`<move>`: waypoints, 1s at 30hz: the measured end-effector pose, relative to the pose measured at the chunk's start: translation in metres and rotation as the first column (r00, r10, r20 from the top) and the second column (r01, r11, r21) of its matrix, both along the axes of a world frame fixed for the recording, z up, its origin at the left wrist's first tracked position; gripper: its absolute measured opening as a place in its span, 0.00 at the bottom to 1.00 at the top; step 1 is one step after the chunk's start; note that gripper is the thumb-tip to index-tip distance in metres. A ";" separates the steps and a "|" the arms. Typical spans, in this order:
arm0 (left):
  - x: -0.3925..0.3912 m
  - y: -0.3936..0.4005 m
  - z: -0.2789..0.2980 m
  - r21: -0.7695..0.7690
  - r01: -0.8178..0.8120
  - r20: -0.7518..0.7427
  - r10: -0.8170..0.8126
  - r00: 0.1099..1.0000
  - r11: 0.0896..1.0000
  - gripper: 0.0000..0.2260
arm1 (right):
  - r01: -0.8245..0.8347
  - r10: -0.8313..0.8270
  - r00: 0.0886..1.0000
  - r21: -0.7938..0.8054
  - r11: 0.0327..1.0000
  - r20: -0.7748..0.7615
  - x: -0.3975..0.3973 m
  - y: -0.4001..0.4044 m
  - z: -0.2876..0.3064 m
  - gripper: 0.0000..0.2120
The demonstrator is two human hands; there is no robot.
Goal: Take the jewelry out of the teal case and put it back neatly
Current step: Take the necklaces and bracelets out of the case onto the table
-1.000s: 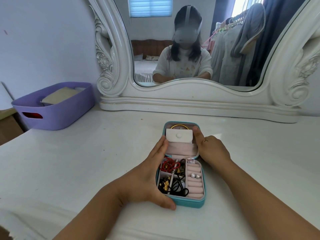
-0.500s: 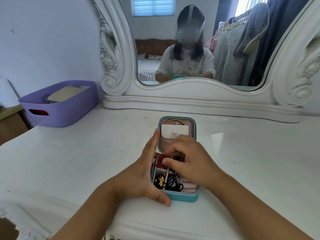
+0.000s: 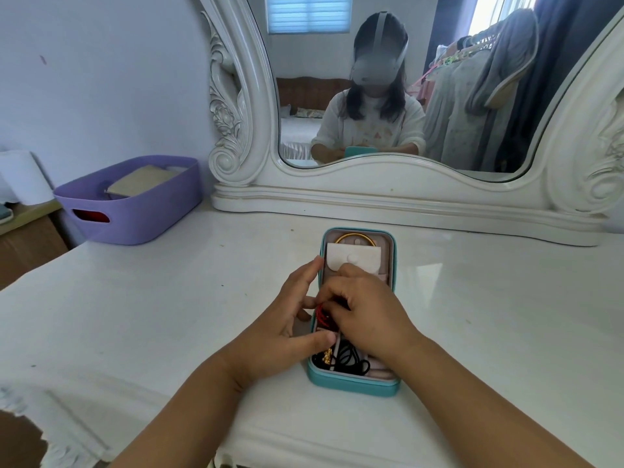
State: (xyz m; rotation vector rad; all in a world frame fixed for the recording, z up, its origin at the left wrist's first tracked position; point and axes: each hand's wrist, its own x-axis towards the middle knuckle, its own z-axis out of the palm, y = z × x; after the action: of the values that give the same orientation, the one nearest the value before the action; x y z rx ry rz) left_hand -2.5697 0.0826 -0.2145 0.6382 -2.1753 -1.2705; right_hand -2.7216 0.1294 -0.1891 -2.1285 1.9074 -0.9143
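Note:
The teal case (image 3: 353, 383) lies open on the white dressing table, its pink-lined lid (image 3: 390, 255) tilted back. A gold bangle (image 3: 354, 235) and a white snap flap (image 3: 353, 256) sit in the lid. Black cords (image 3: 347, 358) and a small gold charm (image 3: 327, 359) fill the tray's left compartment. My left hand (image 3: 287, 332) rests against the case's left side, thumb over the rim. My right hand (image 3: 368, 312) reaches into the tray and pinches a red cord bracelet (image 3: 322, 317), lifting it slightly. The ring rolls are hidden under that hand.
A purple plastic bin (image 3: 135, 201) with a flat beige item stands at the back left. The ornate white mirror frame (image 3: 388, 204) runs along the back of the table. A fringed white cloth (image 3: 67, 417) covers the table's front edge.
My right hand moved from the lid's right side into the tray and closed on the red bracelet. My left hand shifted slightly along the case's left side.

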 end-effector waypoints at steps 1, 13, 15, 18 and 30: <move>0.000 0.000 -0.001 -0.010 0.000 -0.007 0.000 1.000 1.000 0.40 | 0.007 -0.006 0.999 -0.012 1.000 0.051 -0.001 0.000 0.000 0.06; -0.024 0.001 0.023 -0.267 -0.443 -0.169 0.410 0.896 0.856 0.10 | -0.076 0.032 0.521 0.009 0.997 0.853 -0.007 0.005 0.033 0.05; -0.025 0.002 0.029 -0.184 -0.453 -0.211 0.416 0.885 0.872 0.05 | -0.060 0.039 0.504 -0.010 0.998 0.863 -0.010 0.006 0.037 0.04; -0.027 0.005 0.037 -0.094 -0.451 -0.261 0.415 0.872 0.888 0.03 | -0.050 0.059 0.469 -0.040 0.998 0.881 -0.014 0.009 0.042 0.06; -0.026 0.017 0.049 0.077 -0.370 -0.342 0.374 0.862 0.926 0.11 | -0.162 0.064 0.364 -0.004 0.987 0.929 -0.011 0.015 0.035 0.08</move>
State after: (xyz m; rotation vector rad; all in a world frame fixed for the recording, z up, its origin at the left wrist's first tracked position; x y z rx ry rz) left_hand -2.5953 0.0999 -0.1658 0.7310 -1.6568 -1.0887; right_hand -2.7322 0.1446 -0.1545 -1.1138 1.1013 -1.5089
